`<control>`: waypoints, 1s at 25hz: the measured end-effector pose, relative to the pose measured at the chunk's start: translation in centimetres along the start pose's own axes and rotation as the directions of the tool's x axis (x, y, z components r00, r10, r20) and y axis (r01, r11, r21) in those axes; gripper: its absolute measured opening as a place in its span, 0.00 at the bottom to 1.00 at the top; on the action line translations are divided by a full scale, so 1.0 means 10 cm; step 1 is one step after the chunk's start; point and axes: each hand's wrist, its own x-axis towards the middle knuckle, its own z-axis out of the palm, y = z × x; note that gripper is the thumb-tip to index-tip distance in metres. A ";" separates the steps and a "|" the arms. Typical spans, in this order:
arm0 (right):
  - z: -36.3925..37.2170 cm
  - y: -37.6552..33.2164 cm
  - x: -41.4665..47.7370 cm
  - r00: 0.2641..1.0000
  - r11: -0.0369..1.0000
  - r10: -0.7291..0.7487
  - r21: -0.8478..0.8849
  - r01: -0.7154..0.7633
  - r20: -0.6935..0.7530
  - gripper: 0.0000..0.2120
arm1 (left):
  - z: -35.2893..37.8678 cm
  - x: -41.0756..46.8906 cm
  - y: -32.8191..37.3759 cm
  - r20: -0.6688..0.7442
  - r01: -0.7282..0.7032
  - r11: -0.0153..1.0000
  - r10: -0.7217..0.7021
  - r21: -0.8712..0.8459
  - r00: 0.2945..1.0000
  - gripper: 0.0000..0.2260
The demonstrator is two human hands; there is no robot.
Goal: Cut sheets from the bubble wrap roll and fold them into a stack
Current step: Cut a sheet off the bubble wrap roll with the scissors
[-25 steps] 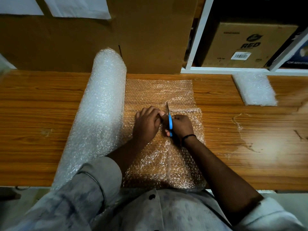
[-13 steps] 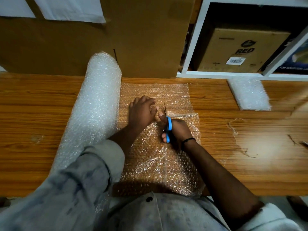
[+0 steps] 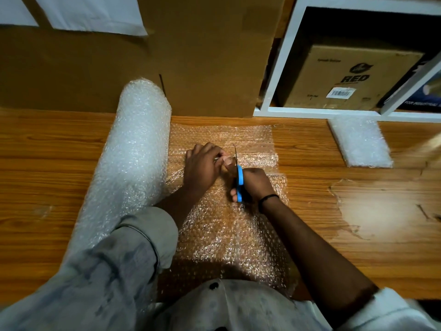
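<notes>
A thick bubble wrap roll (image 3: 128,163) lies on the wooden table (image 3: 47,151), running from the back towards me. Its unrolled sheet (image 3: 226,235) spreads flat to the right of the roll. My right hand (image 3: 256,185) grips blue-handled scissors (image 3: 239,181), blades pointing away from me along a cut line in the sheet. My left hand (image 3: 202,168) pinches the sheet just left of the blades. A folded stack of bubble wrap (image 3: 360,142) sits at the back right of the table.
A large cardboard box (image 3: 191,56) stands against the back edge behind the roll. A white shelf unit (image 3: 281,68) to its right holds a brown carton (image 3: 346,77). Worn patches mark the table top on the right.
The scissors and both hands have moved further away from me along the sheet, lengthening the cut. The camera has shifted closer and slightly right.
</notes>
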 end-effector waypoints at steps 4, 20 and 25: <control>-0.01 -0.05 0.09 1.000 1.000 -0.003 0.014 0.003 -0.021 0.28 | 0.02 0.01 0.00 -0.003 0.006 1.000 -0.006 -0.023 1.000 0.07; -0.05 -0.07 0.23 0.995 0.998 -0.059 -0.035 0.057 -0.083 0.25 | 0.03 0.04 -0.01 -0.051 -0.018 0.999 0.016 -0.036 0.999 0.07; -0.03 -0.12 0.35 0.996 0.999 -0.041 -0.031 0.038 -0.085 0.25 | 0.03 0.04 -0.01 -0.050 -0.004 0.999 0.002 -0.039 0.999 0.08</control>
